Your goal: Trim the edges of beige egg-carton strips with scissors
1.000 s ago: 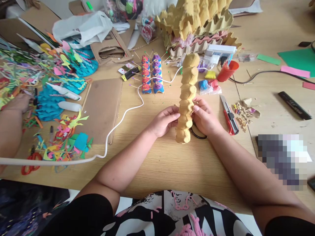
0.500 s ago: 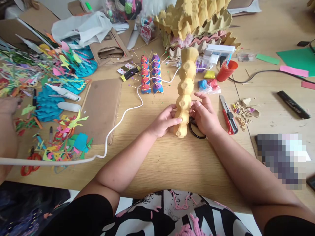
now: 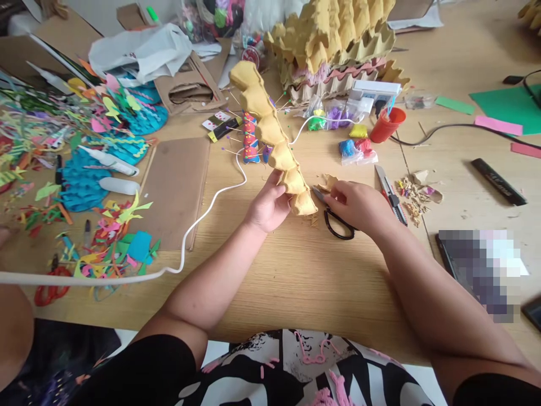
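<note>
My left hand [image 3: 270,206] is closed around the lower end of a yellow egg-carton strip [image 3: 271,132], which is lifted and leans up to the left. Its row of cups faces me. On the tabletop, my right hand [image 3: 359,206] has its fingers curled down over the scissors [image 3: 340,231]. Their black handle loop and part of a blade show; the rest lies under my hand. A torn carton scrap [image 3: 328,183] is beside those fingers. Behind the strip stands a painted red carton caterpillar [image 3: 250,144] with pins, and a purple one [image 3: 267,153] is mostly hidden.
A red utility knife [image 3: 393,197] lies right of my right hand, near pencil shavings [image 3: 418,194]. A white cable [image 3: 215,194] crosses the table. Egg trays [image 3: 333,39] are stacked at the back. Paper scraps [image 3: 105,248] and a cardboard sheet [image 3: 173,192] lie left. Another person's arm [image 3: 14,332] is at left.
The egg-carton strip has tilted from upright to the left, now in my left hand alone. My right hand has left the strip and lowered onto the scissors. The other person's arm has drawn back.
</note>
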Motion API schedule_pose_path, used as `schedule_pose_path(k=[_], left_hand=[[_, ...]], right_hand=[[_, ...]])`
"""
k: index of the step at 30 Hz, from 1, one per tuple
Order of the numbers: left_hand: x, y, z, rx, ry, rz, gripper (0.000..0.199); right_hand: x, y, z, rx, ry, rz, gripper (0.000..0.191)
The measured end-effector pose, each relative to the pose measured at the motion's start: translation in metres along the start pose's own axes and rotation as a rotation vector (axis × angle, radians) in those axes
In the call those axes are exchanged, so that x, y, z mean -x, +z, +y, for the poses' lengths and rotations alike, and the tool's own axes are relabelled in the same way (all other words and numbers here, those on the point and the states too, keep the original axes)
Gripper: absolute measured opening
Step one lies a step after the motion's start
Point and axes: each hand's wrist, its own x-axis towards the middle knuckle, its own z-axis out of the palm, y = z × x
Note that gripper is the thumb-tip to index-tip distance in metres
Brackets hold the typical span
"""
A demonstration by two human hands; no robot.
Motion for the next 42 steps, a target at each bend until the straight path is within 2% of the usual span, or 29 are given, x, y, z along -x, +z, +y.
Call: schedule_pose_path(k=[4,7,10,13,16,19,22,24,26,29,32,38,42], left_hand=[[-0.003,-0.005,-0.002,-0.042,0.017,-0.017,0.057],[-0.005,-0.007,-0.003,-0.056,0.026,-0.013,0.058],[-0.005,-0.007,-0.003,-0.047,0.034,-0.012,0.056],[-0.004,-0.007,-0.002,-0.050,0.035,-0.013,0.056],[-0.004,-0.008,-0.001,-0.058,0.040,-0.013,0.059],[-0.003,-0.008,-0.001,-0.053,0.055,-0.008,0.062],[-0.002,-0.007,0.000,-0.018,0.061,-0.009,0.061],[0.000,-0.006,0.001,0.017,0.053,-0.014,0.056],[0.001,-0.004,0.002,0.036,0.045,-0.006,0.052],[0.003,-0.002,0.004,0.014,0.033,0.050,0.049],[0.003,-0.001,0.003,-0.007,0.003,0.093,0.052],[-0.001,-0.006,-0.001,-0.105,0.008,-0.050,0.066],[-0.002,-0.006,-0.002,-0.164,0.034,-0.055,0.068]], right_hand=[[0.012,-0.023,-0.006,0.300,0.034,-0.128,0.022],[0.017,-0.025,-0.010,0.415,0.090,-0.219,0.028],[0.016,-0.017,-0.014,0.417,0.089,-0.308,0.027],[0.013,-0.011,-0.015,0.406,0.087,-0.300,0.027],[0.010,-0.014,-0.011,0.357,0.088,-0.294,0.027],[0.008,-0.023,-0.004,0.176,0.136,-0.259,0.022],[0.004,-0.026,0.002,-0.295,0.198,-0.208,0.018],[0.000,-0.021,0.005,-0.688,0.197,-0.192,0.028],[-0.003,-0.012,0.005,-1.005,0.139,-0.172,0.046],[-0.006,0.007,0.001,-1.298,0.065,-0.165,0.062],[-0.005,0.025,-0.009,-1.326,0.039,-0.138,0.070],[0.000,0.043,-0.023,-1.206,-0.088,-0.038,0.071],[-0.001,0.049,-0.021,-1.218,-0.082,-0.036,0.070]])
